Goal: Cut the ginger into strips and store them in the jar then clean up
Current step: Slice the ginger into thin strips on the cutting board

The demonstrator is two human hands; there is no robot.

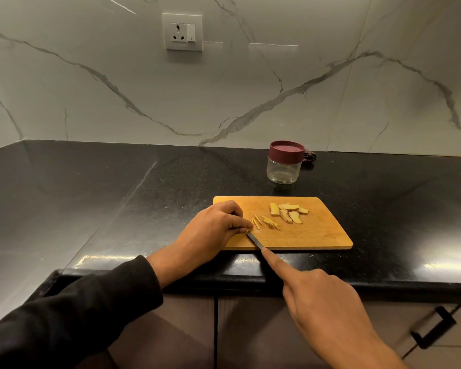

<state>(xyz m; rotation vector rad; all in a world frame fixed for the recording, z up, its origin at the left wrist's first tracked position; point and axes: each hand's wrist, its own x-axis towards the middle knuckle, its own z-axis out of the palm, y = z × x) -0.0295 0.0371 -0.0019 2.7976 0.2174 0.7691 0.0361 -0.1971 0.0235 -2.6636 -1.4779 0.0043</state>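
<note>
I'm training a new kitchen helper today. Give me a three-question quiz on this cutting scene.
1. True or false: the jar has its lid on.
2. The thick ginger slices lie on which part of the cutting board? A) its far right part B) off the board C) under the left hand
3. Fill in: the right hand lays its ____ finger along the knife.

Key: 1 true; 2 A; 3 index. Thin strips lie between the left hand and the slices.
</note>
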